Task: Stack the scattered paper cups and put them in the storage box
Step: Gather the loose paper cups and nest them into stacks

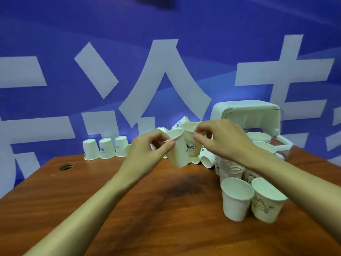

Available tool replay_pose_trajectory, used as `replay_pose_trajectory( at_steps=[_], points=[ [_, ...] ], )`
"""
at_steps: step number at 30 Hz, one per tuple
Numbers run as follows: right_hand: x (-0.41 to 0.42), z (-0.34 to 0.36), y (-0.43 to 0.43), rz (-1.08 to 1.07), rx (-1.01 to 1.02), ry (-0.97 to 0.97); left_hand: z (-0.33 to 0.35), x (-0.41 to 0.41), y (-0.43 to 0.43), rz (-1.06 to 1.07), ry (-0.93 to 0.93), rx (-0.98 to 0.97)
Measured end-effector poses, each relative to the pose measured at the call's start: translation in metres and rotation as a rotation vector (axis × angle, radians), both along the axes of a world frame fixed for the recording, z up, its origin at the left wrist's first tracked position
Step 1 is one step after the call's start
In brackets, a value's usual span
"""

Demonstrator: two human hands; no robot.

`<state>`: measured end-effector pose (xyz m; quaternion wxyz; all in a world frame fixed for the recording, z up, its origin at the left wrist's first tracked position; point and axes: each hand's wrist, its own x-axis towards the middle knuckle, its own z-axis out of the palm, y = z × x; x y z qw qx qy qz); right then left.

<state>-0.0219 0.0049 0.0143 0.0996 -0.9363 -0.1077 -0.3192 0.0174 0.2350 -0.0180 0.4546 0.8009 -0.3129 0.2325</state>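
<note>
The single view came from a wide-angle camera worn on the person's head, facing forward and somewhat down across the wooden table (156,218) toward a blue banner (166,34) that filled the upper half. It sat close to the work, with both forearms entering from the bottom edge and the left hand (145,154) and right hand (223,139) meeting near centre. The table's edges looked splayed, probably by the lens.

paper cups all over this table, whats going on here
A person holds two cups above the wooden table: the left hand pinches a plain cup by its rim, the right hand a logo cup. They are side by side, not yet nested. Loose cups stand around; the open storage box holds some.
</note>
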Motion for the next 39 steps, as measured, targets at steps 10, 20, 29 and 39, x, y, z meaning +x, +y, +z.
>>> replay_pose_trajectory(
  at_steps=[10,20,29,39],
  points=[
    [-0.088,0.0,-0.087,-0.14,0.099,-0.243,0.005,-0.035,-0.083,-0.298,-0.081,0.033],
    [-0.146,-0.036,-0.112,-0.161,0.023,-0.196,-0.024,-0.06,-0.111,-0.34,-0.233,0.29],
    [-0.141,-0.085,-0.12,-0.172,-0.147,0.153,-0.053,-0.055,-0.123,-0.299,-0.225,0.613],
    [-0.121,-0.086,-0.121,-0.27,-0.088,0.346,-0.064,-0.051,-0.129,-0.248,-0.018,0.619]
  ],
)
